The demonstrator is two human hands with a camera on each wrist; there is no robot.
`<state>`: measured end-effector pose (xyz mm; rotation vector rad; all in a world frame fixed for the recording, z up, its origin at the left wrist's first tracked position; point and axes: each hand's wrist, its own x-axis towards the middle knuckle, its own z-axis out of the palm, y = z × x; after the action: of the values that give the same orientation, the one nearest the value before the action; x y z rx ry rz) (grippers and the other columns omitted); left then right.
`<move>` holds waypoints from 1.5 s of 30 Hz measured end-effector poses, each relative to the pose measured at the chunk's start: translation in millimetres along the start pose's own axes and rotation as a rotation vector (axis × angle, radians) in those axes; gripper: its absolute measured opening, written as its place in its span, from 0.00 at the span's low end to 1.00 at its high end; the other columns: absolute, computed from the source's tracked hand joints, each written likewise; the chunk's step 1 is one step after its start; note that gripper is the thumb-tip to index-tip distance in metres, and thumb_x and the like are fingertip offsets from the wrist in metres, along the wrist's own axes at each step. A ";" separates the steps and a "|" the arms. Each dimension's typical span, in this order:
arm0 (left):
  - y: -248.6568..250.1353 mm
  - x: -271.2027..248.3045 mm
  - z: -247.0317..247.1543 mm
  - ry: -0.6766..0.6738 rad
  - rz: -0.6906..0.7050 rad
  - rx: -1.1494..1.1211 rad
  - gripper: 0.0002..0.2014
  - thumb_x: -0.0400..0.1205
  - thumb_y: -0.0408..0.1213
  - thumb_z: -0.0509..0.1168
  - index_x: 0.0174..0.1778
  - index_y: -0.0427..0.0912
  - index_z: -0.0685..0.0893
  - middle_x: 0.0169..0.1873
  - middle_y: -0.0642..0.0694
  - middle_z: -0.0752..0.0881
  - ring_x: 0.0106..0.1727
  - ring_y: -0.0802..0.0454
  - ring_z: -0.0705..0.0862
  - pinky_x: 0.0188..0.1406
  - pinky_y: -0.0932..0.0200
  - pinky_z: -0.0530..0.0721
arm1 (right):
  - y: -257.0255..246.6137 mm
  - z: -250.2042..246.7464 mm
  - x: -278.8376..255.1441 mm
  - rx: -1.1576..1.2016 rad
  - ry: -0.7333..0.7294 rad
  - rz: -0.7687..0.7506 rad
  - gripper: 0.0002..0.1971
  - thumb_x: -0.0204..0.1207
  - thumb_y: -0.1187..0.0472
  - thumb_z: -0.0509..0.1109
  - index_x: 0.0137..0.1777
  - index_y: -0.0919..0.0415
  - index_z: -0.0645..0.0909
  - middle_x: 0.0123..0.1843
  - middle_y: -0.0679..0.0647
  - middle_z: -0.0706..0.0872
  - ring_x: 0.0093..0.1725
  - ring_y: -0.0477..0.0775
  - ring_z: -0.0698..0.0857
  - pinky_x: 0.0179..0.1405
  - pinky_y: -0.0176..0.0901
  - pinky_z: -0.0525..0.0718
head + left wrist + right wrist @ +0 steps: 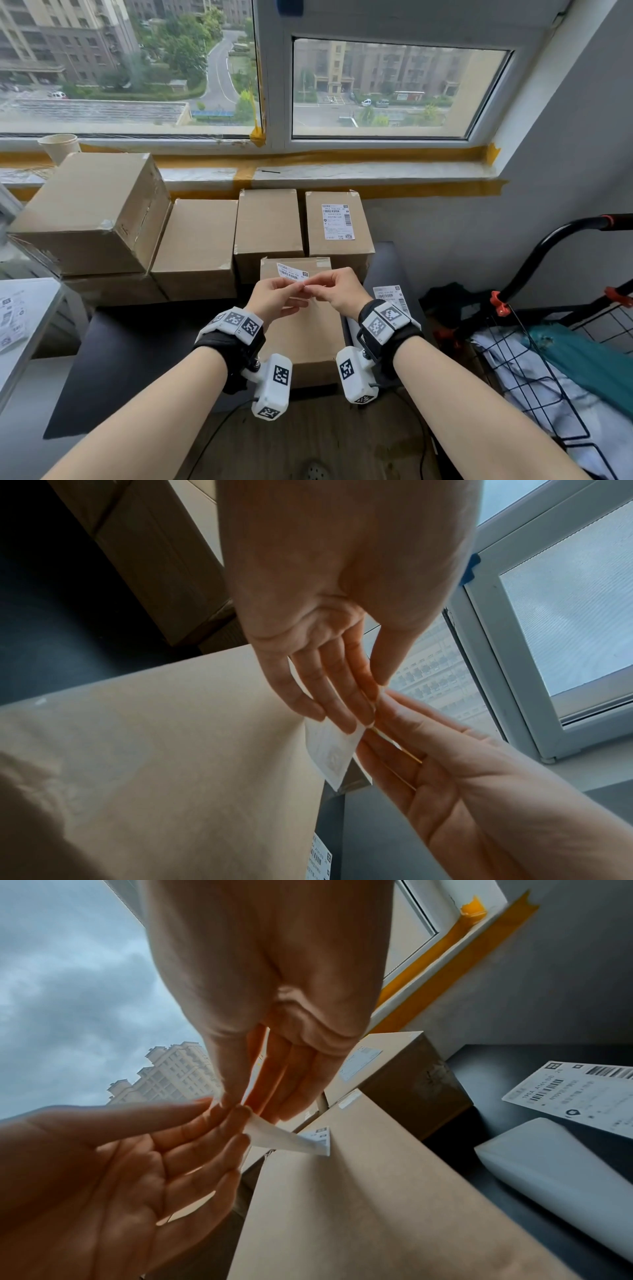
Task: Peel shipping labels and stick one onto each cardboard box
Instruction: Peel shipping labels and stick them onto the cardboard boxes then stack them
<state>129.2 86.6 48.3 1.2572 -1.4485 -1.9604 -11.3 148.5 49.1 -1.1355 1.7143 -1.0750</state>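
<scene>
A white shipping label (292,272) hangs just above the plain cardboard box (308,335) in front of me. My left hand (291,291) and right hand (317,286) meet fingertip to fingertip and both pinch the label's near edge. In the left wrist view the label (332,753) droops from the fingers (342,704) over the box (171,750). In the right wrist view its printed end (318,1137) touches the box top (359,1204). Whether it is splitting from its backing is unclear. A box (337,250) at the back right carries a stuck label (337,221).
Three bare boxes (269,219) (198,243) (92,209) stand along the windowsill. A loose label sheet (392,298) and a white pad (555,1167) lie on the dark table to the right. A wire cart (548,342) stands at right, more labels (12,318) on the left table.
</scene>
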 end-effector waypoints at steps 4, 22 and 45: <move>-2.4 -0.1 2.4 0.013 -0.006 0.005 0.07 0.82 0.35 0.65 0.45 0.36 0.85 0.41 0.39 0.90 0.40 0.48 0.88 0.43 0.59 0.84 | 1.9 -1.4 -2.4 -0.012 -0.009 0.008 0.11 0.76 0.68 0.71 0.56 0.70 0.86 0.52 0.64 0.89 0.41 0.40 0.84 0.41 0.24 0.83; -8.8 -2.3 6.0 0.074 -0.028 -0.015 0.07 0.80 0.35 0.67 0.44 0.34 0.86 0.37 0.40 0.90 0.39 0.49 0.88 0.46 0.58 0.85 | 0.3 -2.9 -6.9 -0.010 -0.083 -0.013 0.10 0.77 0.69 0.70 0.56 0.67 0.87 0.45 0.51 0.87 0.42 0.39 0.84 0.40 0.24 0.81; -7.3 -1.6 3.6 0.066 0.146 0.246 0.07 0.79 0.34 0.69 0.45 0.32 0.86 0.36 0.42 0.88 0.29 0.62 0.86 0.36 0.71 0.84 | -0.5 0.5 2.0 0.030 -0.097 0.065 0.09 0.79 0.66 0.68 0.53 0.71 0.86 0.43 0.55 0.87 0.44 0.52 0.87 0.46 0.37 0.86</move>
<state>128.4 92.5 42.6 1.2639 -1.7357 -1.6705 -11.3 146.5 49.1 -1.0883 1.6431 -0.9869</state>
